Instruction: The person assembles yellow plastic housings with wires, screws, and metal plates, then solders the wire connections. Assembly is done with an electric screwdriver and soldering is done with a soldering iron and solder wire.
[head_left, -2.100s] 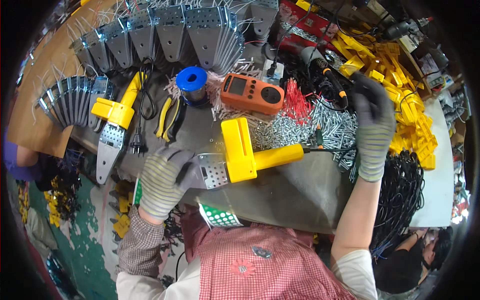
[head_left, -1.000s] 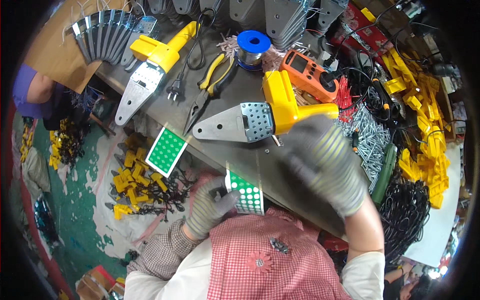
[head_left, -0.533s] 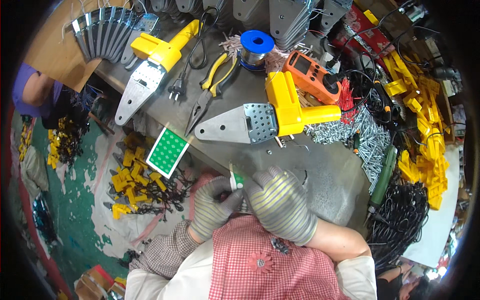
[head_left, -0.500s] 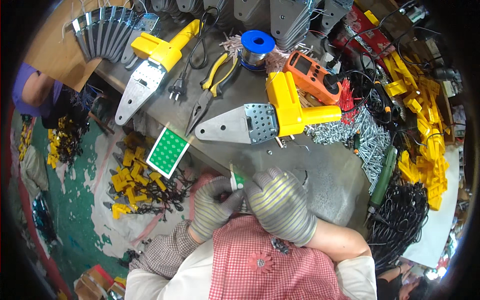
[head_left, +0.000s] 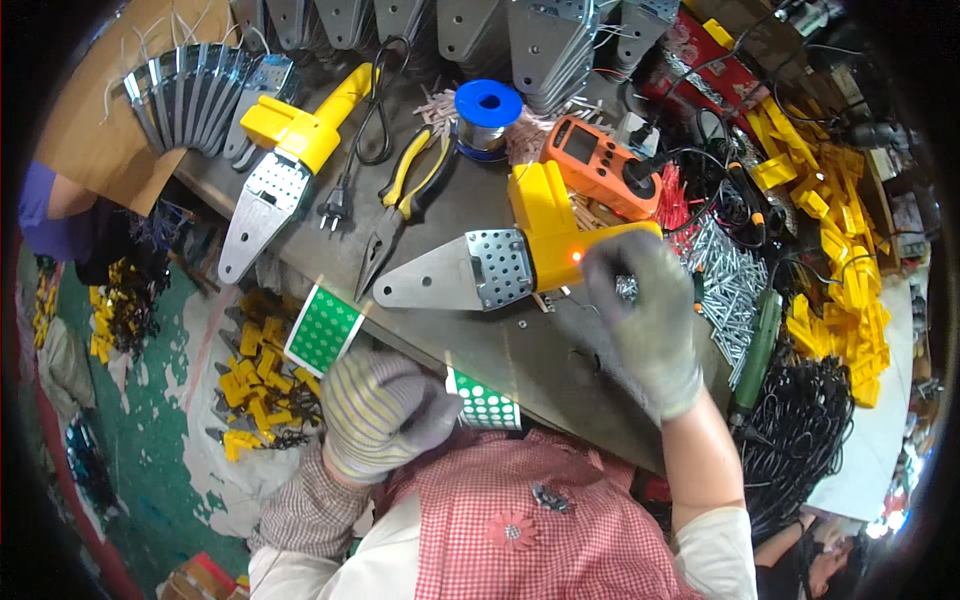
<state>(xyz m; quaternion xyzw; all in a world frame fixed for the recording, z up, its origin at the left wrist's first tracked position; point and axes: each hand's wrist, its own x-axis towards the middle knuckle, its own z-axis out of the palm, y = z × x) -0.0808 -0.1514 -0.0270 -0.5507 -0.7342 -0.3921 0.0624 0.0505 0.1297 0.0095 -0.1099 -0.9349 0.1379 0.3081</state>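
While I look down over the bench edge, my gloved left hand is nearest, fingers closed on a green dotted card at the table's near rim. Beyond it, my right hand reaches toward the yellow-handled welding iron; its fingers look loosely spread, though I cannot tell if they pinch anything. 1 pair of pliers lies farther back, then the blue solder spool.

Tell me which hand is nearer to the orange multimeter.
Right. The right hand is over the bench by the yellow tool's handle, just below the orange multimeter. The left hand is down at the bench's near edge, holding a green dotted sheet, much farther away.
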